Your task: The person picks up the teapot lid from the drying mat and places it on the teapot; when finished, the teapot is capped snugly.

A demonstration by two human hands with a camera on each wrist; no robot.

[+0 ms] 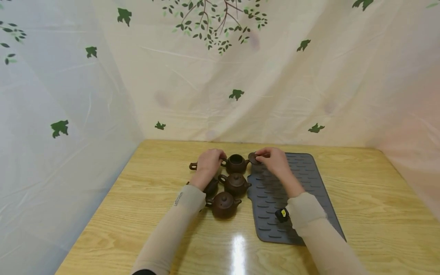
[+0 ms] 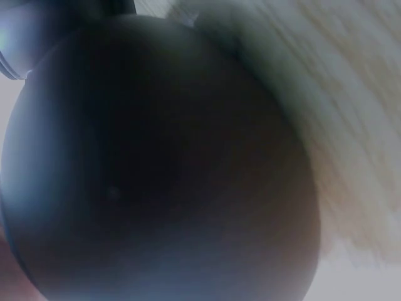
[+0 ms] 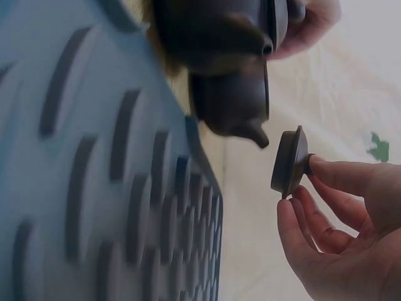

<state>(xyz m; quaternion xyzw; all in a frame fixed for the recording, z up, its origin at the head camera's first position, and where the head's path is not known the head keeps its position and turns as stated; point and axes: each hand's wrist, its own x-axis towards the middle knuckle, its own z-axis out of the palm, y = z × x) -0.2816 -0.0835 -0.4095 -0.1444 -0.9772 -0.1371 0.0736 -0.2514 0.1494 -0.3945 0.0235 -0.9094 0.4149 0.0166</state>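
Near the back of the table stands a dark brown lidless teapot (image 1: 235,164), its round mouth uncovered and its spout facing right. My left hand (image 1: 208,163) grips its handle on the left side. Between thumb and fingers of my right hand (image 1: 276,161) is the teapot lid (image 1: 253,158), pinched by its knob. The right wrist view shows that lid (image 3: 288,162) tilted on edge, apart from the pot's spout. A dark rounded teapot body (image 2: 156,163) fills the left wrist view, blurred.
Two lidded teapots (image 1: 236,184) (image 1: 224,205) stand in front of the lidless one. Other dark teapots (image 1: 211,187) are partly hidden by the left hand and sleeve. A grey ridged mat (image 1: 271,225) lies under the right arm. A leaf-printed cloth (image 1: 192,103) hangs behind the table.
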